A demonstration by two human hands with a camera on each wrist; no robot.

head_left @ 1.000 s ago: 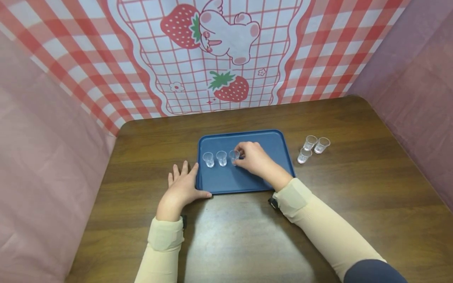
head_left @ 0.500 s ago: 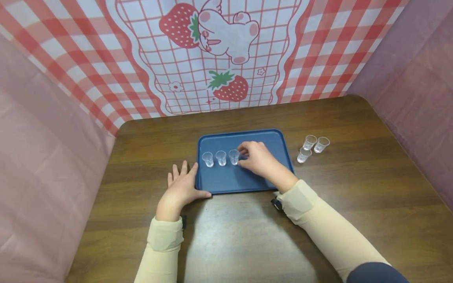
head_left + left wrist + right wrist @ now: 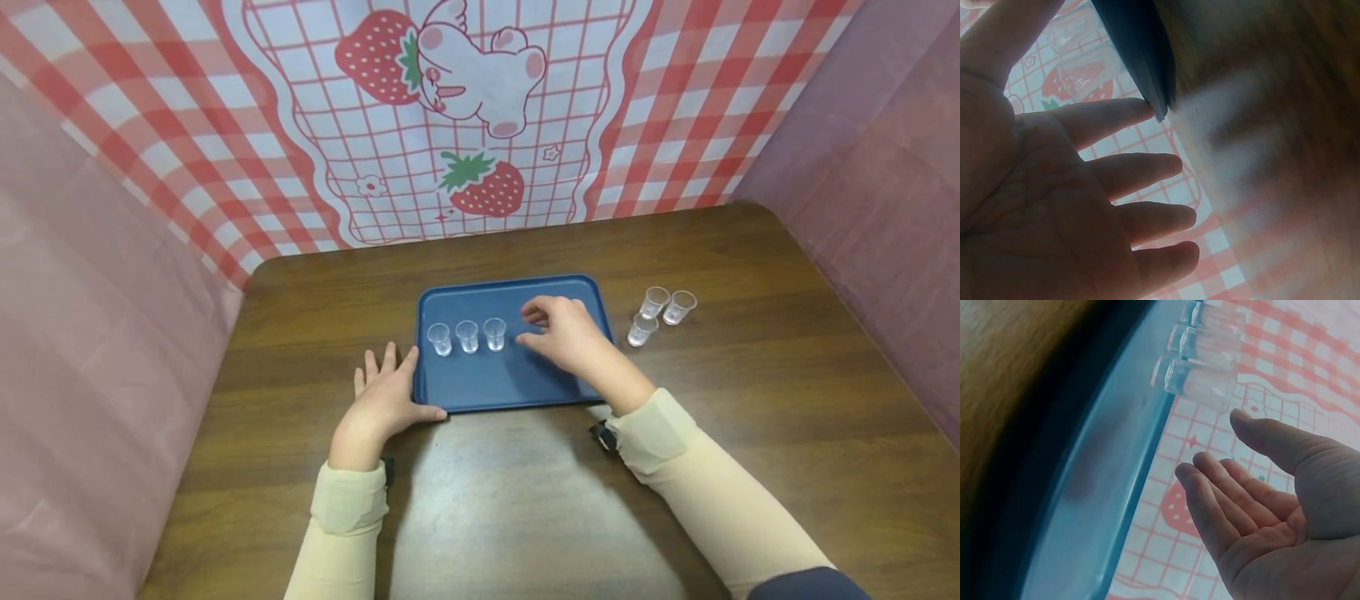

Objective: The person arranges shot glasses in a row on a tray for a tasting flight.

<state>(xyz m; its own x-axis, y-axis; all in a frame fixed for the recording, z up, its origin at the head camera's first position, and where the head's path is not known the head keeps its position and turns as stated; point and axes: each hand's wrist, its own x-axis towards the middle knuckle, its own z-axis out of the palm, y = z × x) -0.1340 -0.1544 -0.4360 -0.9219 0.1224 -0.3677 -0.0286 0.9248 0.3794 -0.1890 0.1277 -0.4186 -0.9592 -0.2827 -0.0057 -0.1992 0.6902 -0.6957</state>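
Observation:
On the blue tray (image 3: 480,387) three small clear cups stand upright in a row: a left cup (image 3: 440,340), a middle cup (image 3: 468,337) and a right cup (image 3: 494,334). My right hand (image 3: 564,335) hovers over the tray just right of that row, thumb and fingers apart and nothing between them. In the right wrist view a gap shows between the thumb and the nearest cup (image 3: 1200,382). My left hand (image 3: 384,406) lies spread at the tray's left side, index finger and thumb at its edge; the left wrist view shows the index fingertip (image 3: 1144,107) touching the rim.
Several more things surround the tray. To its right, three clear cups stand close together on the wooden table (image 3: 750,400): one at the back (image 3: 655,302), one at the right (image 3: 680,307) and one in front (image 3: 642,329). A checked strawberry-print cloth (image 3: 487,187) hangs behind the table.
My right hand has let go of the right cup in the row and moved away to the right. The left hand keeps its place at the tray.

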